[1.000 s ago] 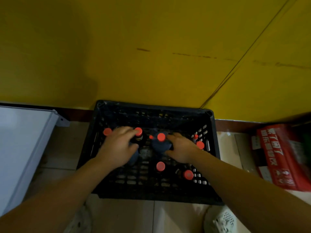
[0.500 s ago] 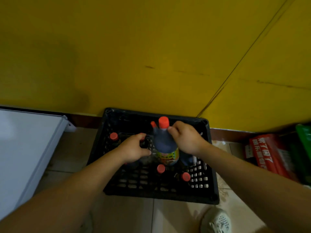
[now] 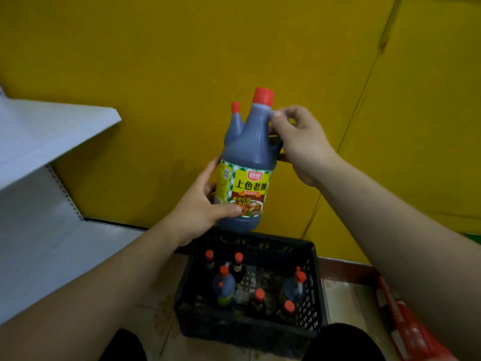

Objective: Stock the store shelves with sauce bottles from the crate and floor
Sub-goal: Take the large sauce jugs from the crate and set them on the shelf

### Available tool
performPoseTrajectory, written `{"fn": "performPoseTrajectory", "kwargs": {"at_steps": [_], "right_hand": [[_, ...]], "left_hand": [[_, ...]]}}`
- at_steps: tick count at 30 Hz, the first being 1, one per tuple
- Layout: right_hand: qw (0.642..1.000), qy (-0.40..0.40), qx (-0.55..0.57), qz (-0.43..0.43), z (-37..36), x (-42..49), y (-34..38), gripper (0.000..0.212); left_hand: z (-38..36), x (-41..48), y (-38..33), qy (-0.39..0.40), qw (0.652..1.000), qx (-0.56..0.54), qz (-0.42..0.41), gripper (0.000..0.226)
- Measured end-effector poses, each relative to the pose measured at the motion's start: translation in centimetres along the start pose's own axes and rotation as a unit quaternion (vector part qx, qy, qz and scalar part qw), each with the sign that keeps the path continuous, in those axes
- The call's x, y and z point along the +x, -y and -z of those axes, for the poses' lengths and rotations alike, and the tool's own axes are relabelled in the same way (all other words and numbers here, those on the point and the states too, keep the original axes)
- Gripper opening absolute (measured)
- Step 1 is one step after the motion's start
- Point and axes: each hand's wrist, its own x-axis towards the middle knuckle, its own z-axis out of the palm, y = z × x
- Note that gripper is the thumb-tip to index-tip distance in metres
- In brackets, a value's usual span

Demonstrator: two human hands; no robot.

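Note:
A large dark sauce bottle (image 3: 248, 149) with a red cap and a yellow label hangs upright in the air above the black crate (image 3: 250, 327). A smaller red-capped bottle (image 3: 234, 123) shows just behind it. My right hand (image 3: 299, 142) grips the big bottle's handle near the neck. My left hand (image 3: 201, 207) holds the lower body, thumb across the label. Several red-capped sauce bottles (image 3: 223, 285) still stand inside the crate on the floor.
White metal shelves (image 3: 46, 131) stand at the left, one board at chest height and a lower one beneath. A yellow wall fills the back. A red carton (image 3: 406, 327) lies on the floor at the right. My knees frame the crate's near edge.
Both hands lifted the large bottle out of the crate and well above it. My left hand left the crate and took hold of the bottle's lower body. The view tilted upward.

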Motion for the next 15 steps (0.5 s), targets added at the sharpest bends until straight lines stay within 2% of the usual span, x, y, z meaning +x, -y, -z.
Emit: {"fn": "performPoseTrajectory", "kwargs": {"at_steps": [3, 5, 11, 13, 15], "right_hand": [[0.996, 0.086, -0.027, 0.018, 0.3, -2.1, 3.0, 0.076], [0.993, 0.119, -0.028, -0.004, 0.4, -3.6, 5.1, 0.093], [0.996, 0.075, -0.026, 0.027, -0.4, -6.2, 10.7, 0.090], [0.996, 0.071, -0.024, 0.038, -0.8, -6.7, 12.0, 0.089], [0.995, 0.077, -0.017, 0.060, -1.5, -7.2, 13.3, 0.088]], "left_hand": [[0.5, -2.1, -3.9, -0.028, 0.999, -0.041, -0.016, 0.088], [0.6, -3.2, -6.0, -0.032, 0.998, -0.051, -0.025, 0.094], [0.8, -6.3, -11.0, 0.012, 0.999, -0.043, -0.019, 0.100], [1.0, -7.5, -12.4, 0.005, 0.999, -0.011, -0.043, 0.096], [1.5, -8.6, -13.6, -0.016, 0.997, 0.027, -0.065, 0.102]]}}
